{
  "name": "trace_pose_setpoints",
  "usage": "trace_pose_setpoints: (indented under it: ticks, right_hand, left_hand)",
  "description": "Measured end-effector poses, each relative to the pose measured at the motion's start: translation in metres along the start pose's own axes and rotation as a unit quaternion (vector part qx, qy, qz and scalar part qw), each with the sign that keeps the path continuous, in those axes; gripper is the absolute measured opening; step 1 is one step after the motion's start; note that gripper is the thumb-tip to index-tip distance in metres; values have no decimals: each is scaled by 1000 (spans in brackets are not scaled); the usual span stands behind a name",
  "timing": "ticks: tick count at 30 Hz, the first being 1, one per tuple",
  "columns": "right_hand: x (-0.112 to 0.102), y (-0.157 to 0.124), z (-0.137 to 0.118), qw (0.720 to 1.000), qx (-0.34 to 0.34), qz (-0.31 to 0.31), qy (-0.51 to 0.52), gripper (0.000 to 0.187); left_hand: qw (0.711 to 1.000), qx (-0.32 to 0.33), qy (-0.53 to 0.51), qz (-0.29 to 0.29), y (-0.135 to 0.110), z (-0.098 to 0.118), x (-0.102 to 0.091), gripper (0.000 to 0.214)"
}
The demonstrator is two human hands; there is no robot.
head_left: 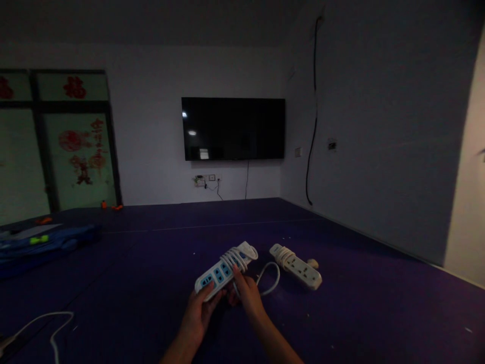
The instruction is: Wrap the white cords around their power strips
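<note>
Between my hands is a white power strip with blue sockets, tilted with its far end up to the right. Its white cord is wrapped in several turns around the far half, and a loose loop hangs out to the right. My left hand grips the near end, thumb on top. My right hand is closed at the strip's middle, its thumb against the wound cord; its other fingers are partly hidden beneath. A second white power strip, its cord wound around one end, lies on the purple surface to the right.
The purple surface spreads to the walls. At left lie a blue folded item and a white cable. A television hangs on the far wall above sockets; a black cable dangles on the right wall.
</note>
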State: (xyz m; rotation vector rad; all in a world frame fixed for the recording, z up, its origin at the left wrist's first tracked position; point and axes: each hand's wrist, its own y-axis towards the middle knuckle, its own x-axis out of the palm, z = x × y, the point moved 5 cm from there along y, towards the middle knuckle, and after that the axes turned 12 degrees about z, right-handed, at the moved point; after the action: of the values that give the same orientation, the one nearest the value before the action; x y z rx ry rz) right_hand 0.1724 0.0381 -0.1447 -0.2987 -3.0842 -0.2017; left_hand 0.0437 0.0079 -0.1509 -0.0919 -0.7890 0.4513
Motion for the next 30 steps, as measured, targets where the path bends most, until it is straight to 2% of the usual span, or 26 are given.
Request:
trace_pose_setpoints:
  ticks: [5, 7, 10, 12, 16, 20, 25, 30]
  right_hand:
    - [-8, 0, -5, 995, -6, -7, -102, 71]
    - [-16, 0, -11, 986, -20, 13, -164, 71]
    - [-25, -2, -24, 968, -76, 68, -228, 68]
    - [-25, -5, -29, 960, -118, 81, -242, 66]
    - [-21, -8, -32, 953, -153, 90, -246, 63]
    - [-25, -7, -28, 963, -133, 112, -205, 63]
    - [-30, -2, -22, 976, -88, 138, -142, 64]
    - [-29, -2, -20, 980, -84, 138, -115, 63]
  left_hand:
    - [999, 34, 17, -22, 6, 3, -2, 20]
    - [998, 50, 13, -23, 9, 8, -3, 22]
    - [996, 82, 11, -22, 12, 19, -4, 26]
    - [993, 107, 27, -27, 13, 26, -4, 30]
    - [984, 143, 100, -40, 12, 31, -4, 38]
    - [954, 200, 216, -56, 7, 32, -2, 46]
    - [928, 253, 254, -98, 8, 32, -1, 54]
    - [903, 300, 281, -126, 10, 31, -1, 48]
